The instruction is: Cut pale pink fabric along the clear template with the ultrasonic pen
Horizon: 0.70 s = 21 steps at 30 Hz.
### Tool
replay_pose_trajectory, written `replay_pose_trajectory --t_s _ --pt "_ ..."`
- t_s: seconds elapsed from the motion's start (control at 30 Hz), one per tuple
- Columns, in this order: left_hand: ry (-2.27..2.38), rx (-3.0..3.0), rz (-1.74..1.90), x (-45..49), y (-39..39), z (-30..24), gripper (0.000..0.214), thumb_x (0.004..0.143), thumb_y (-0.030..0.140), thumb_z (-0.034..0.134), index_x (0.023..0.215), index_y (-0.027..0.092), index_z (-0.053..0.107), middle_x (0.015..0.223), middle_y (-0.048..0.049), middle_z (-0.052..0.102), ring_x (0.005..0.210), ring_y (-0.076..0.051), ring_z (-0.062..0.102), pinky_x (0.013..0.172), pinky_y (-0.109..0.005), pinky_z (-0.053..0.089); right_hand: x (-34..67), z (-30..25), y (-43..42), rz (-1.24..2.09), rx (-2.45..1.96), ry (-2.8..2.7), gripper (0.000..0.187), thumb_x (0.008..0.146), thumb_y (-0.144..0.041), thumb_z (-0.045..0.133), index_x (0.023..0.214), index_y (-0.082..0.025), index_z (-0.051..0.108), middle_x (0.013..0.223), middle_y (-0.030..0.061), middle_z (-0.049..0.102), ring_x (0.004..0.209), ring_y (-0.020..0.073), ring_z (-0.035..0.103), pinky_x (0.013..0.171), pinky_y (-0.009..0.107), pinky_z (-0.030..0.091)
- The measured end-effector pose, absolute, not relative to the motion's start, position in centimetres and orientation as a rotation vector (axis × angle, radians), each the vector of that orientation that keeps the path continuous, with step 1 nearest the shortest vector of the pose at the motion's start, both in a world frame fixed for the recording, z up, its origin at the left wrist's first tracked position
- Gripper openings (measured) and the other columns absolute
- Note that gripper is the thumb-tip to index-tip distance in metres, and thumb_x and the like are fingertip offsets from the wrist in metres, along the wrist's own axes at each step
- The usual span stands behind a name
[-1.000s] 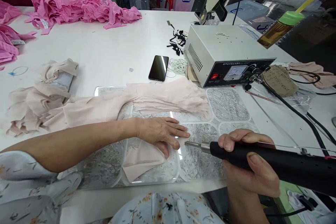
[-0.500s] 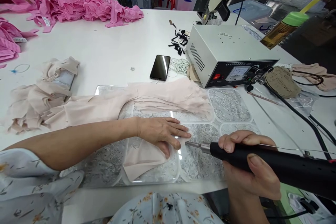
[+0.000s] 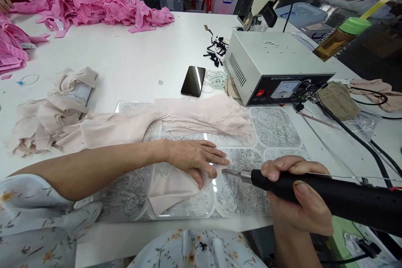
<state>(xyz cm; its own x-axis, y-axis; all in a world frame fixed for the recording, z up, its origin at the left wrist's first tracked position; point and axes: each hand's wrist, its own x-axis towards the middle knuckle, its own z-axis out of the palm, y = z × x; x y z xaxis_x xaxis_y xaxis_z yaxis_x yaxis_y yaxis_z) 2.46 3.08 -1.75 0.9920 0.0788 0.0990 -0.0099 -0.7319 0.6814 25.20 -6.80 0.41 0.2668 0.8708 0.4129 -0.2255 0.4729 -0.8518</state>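
My left hand lies flat, fingers stretched out, pressing a pale pink fabric piece onto a clear plastic mat. My right hand is wrapped round a black handheld tool. Its metal tip touches the fabric edge just right of my left fingertips. A cable runs from the tool to a white control box. More pale pink fabric lies spread behind my left hand.
A heap of pale fabric sits at left, and bright pink garments pile at the far left. A black phone, white elastic loops and black scraps lie mid-table. Another person's hand shows at the far left.
Both hands and the tool have stayed almost still. The view shifted slightly. Another person's hand appeared by the pink garments at far left.
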Motion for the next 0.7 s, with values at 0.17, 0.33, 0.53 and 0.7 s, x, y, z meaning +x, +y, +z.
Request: replay_pose_trajectory --t_s 0.17,0.33,0.53,0.7 --pt "0.099 2.382 0.104 2.59 3.04 -1.45 0.021 0.075 0.03 0.081 0.092 0.025 0.07 0.147 -0.0017 0.046 0.142 -0.023 0.036 0.121 -0.035 0.019 24.76 0.91 -7.17 0.846 -0.757 -1.019 0.01 0.073 -0.022 0.061 0.082 -0.018 0.062 0.075 0.0005 0.058 0.054 0.0122 0.054 0.053 0.033 0.049" --pt "0.099 2.361 0.154 2.56 3.08 -1.59 0.023 0.072 0.029 0.084 0.091 0.025 0.071 0.145 -0.0009 0.05 0.14 -0.023 0.038 0.121 -0.033 0.02 24.37 0.86 -7.28 0.879 -0.747 -1.047 0.01 0.075 -0.022 0.061 0.084 -0.018 0.062 0.076 0.0009 0.058 0.055 0.0125 0.054 0.054 0.033 0.05" --pt "0.128 2.309 0.194 2.53 3.03 -1.76 0.024 0.069 0.028 0.086 0.087 0.027 0.071 0.141 0.0039 0.054 0.139 -0.021 0.041 0.12 -0.029 0.021 24.32 0.72 -7.29 0.879 -0.762 -1.043 0.01 0.074 -0.024 0.063 0.083 -0.019 0.061 0.076 0.0005 0.058 0.055 0.0123 0.053 0.054 0.033 0.05" --pt "0.101 2.331 0.161 2.54 2.98 -1.72 0.023 0.071 0.028 0.084 0.09 0.025 0.07 0.145 0.0001 0.049 0.141 -0.022 0.038 0.12 -0.031 0.019 24.54 0.68 -7.31 0.876 -0.784 -1.06 0.008 0.074 -0.021 0.062 0.081 -0.019 0.061 0.075 0.0004 0.06 0.054 0.0128 0.053 0.055 0.034 0.05"
